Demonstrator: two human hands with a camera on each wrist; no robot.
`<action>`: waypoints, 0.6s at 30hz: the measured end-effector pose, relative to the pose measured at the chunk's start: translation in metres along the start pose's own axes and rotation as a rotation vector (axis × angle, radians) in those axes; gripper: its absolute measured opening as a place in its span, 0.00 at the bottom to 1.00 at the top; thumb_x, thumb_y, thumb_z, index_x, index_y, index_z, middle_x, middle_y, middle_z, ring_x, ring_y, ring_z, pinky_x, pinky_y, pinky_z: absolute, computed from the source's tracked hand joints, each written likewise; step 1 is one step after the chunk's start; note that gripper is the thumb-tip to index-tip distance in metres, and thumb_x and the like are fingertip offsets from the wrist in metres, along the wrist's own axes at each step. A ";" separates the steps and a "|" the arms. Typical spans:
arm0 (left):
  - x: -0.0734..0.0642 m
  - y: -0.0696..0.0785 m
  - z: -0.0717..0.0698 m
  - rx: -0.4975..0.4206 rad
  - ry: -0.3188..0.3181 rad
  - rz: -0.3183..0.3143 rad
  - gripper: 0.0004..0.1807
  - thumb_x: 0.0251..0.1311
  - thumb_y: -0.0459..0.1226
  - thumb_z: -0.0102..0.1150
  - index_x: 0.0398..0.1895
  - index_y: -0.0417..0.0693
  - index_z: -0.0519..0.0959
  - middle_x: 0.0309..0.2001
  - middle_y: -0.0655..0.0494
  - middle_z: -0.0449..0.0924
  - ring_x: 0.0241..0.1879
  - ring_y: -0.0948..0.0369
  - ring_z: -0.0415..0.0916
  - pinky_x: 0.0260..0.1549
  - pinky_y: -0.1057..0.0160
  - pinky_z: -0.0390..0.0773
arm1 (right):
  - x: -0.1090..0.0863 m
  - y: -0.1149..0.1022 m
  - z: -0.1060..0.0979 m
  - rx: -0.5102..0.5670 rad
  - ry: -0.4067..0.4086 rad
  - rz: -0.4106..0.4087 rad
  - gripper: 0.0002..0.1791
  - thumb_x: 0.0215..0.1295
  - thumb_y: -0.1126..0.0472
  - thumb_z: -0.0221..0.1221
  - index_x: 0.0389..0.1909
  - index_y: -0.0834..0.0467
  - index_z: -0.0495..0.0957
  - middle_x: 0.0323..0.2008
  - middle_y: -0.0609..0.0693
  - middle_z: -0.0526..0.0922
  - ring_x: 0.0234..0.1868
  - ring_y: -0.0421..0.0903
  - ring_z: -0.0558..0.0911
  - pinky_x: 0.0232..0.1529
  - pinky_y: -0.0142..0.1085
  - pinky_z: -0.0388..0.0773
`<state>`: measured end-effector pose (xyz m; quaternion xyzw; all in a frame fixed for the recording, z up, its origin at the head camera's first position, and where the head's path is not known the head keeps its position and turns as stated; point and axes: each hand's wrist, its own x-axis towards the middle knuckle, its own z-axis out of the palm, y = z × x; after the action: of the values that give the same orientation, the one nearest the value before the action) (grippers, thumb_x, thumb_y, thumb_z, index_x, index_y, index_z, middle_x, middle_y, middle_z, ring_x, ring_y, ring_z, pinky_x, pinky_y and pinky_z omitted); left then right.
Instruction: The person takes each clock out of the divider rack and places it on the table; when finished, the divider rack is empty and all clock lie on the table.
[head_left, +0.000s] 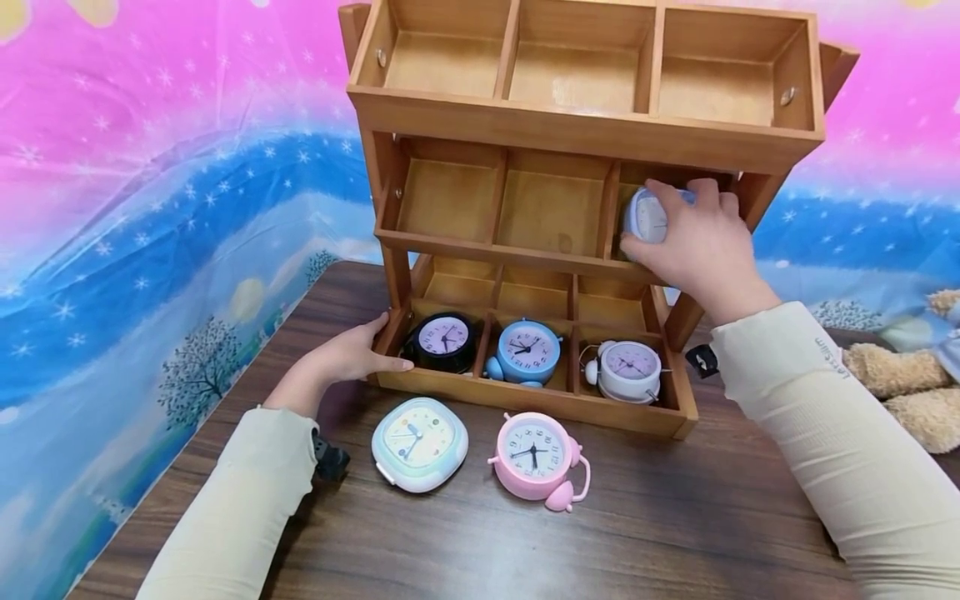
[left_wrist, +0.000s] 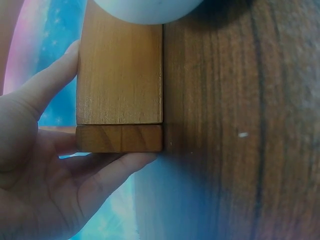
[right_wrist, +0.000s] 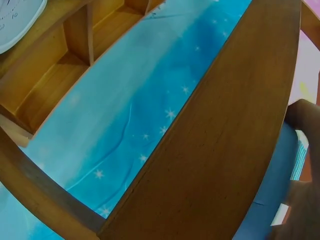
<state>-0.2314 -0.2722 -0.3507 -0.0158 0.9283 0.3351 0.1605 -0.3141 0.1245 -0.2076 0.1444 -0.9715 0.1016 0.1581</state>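
Blue-rimmed clock (head_left: 649, 218), btwn thumb & fingers of R grip (head_left: 707, 240), pinched, L grip (head_left: 351, 357) clasping rack (head_left: 577, 127)

The pink clock (head_left: 532, 458) and the blue clock (head_left: 528, 353) carry dial numerals (8 and 12 show on the pink one); blurred capitals beginning LAT mark the right sleeve (head_left: 828, 417).

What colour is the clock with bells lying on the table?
The twin-bell alarm clock is mostly pink, clearest in the head view.
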 end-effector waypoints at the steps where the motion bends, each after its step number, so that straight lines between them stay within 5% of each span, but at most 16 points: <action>1: 0.000 0.000 0.000 -0.005 0.000 0.000 0.55 0.66 0.52 0.61 0.80 0.42 0.33 0.74 0.29 0.49 0.60 0.39 0.72 0.53 0.46 0.76 | 0.001 0.000 -0.001 -0.014 0.002 0.001 0.43 0.65 0.36 0.51 0.77 0.52 0.57 0.66 0.74 0.57 0.58 0.74 0.61 0.47 0.66 0.67; 9: -0.001 -0.001 0.000 -0.008 0.000 0.001 0.55 0.66 0.52 0.61 0.80 0.42 0.34 0.76 0.31 0.46 0.60 0.40 0.73 0.55 0.45 0.75 | 0.003 -0.002 -0.007 -0.025 0.001 0.023 0.41 0.66 0.34 0.46 0.77 0.49 0.58 0.63 0.74 0.60 0.56 0.74 0.62 0.46 0.66 0.67; 18: 0.000 -0.002 -0.001 -0.007 -0.002 0.006 0.56 0.66 0.52 0.61 0.80 0.42 0.33 0.75 0.30 0.47 0.58 0.40 0.74 0.52 0.46 0.77 | -0.025 -0.008 -0.015 0.031 0.006 0.007 0.42 0.64 0.31 0.48 0.77 0.43 0.59 0.66 0.69 0.60 0.60 0.70 0.61 0.42 0.68 0.69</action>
<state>-0.2316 -0.2745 -0.3513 -0.0132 0.9270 0.3387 0.1603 -0.2846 0.1267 -0.2008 0.1433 -0.9698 0.1178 0.1584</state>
